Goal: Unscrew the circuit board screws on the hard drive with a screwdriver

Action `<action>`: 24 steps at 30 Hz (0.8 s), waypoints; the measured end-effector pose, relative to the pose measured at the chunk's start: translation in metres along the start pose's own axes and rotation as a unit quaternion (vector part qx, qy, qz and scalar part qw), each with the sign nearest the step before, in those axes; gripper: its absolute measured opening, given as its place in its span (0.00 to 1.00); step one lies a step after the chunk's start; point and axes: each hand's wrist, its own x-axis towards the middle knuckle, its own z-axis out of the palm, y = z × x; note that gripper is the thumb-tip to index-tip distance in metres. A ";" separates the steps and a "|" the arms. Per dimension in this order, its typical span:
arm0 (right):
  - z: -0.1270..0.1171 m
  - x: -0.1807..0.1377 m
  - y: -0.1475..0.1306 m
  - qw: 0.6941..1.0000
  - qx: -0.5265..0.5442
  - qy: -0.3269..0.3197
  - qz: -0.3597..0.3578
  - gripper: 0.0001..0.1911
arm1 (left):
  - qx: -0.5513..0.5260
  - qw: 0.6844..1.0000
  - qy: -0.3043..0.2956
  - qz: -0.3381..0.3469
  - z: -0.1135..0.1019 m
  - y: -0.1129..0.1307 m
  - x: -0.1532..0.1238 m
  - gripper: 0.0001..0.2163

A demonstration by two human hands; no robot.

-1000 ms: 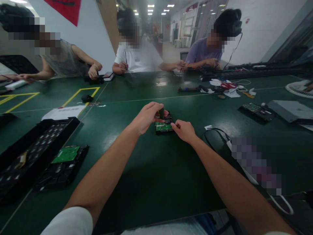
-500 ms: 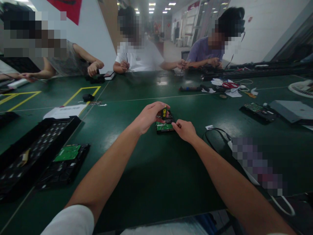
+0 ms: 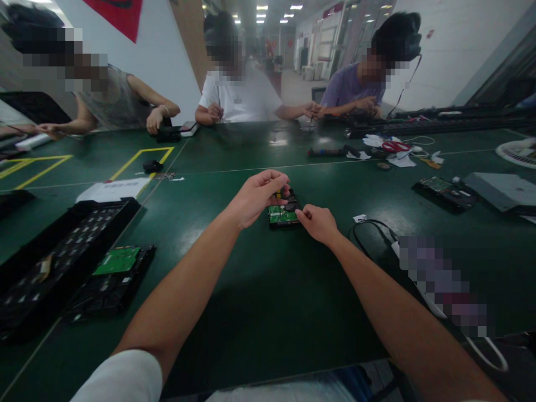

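In the middle of the table lies a hard drive [image 3: 277,215] with its green circuit board facing up. My left hand [image 3: 258,196] is closed around a small screwdriver [image 3: 278,194] with a black and yellow handle, mostly covered by my fingers. The screwdriver stands upright over the board; its tip is too small to make out. On the drive's right side, my right hand [image 3: 319,223] grips the edge with thumb and curled fingers.
To the left lie a long black tray [image 3: 84,237] and another drive with a green board [image 3: 117,261]. Another circuit-board device [image 3: 446,192] sits beside a grey box [image 3: 502,190] at right. A power strip [image 3: 412,285] with cable lies near my right forearm. Three people work across the table.
The fingers of my left hand have shifted over the screwdriver handle and now cover more of it. My right hand stays at the drive's edge.
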 end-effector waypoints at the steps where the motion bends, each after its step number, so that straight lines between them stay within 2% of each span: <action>1: 0.000 0.000 0.000 1.000 0.000 0.001 -0.001 0.21 | 0.006 1.000 0.000 0.002 0.000 0.000 -0.001 0.08; 10: 0.002 0.001 0.001 1.000 0.007 0.000 0.003 0.21 | 0.060 0.998 0.019 0.029 -0.003 0.000 0.000 0.09; 18: 0.000 0.000 0.000 1.000 0.009 -0.008 0.003 0.21 | -0.007 0.999 0.043 -0.008 0.002 0.002 -0.001 0.06; 24: -0.001 0.000 -0.001 1.000 -0.001 -0.006 0.006 0.20 | -0.042 0.999 0.027 -0.011 -0.001 -0.001 0.001 0.05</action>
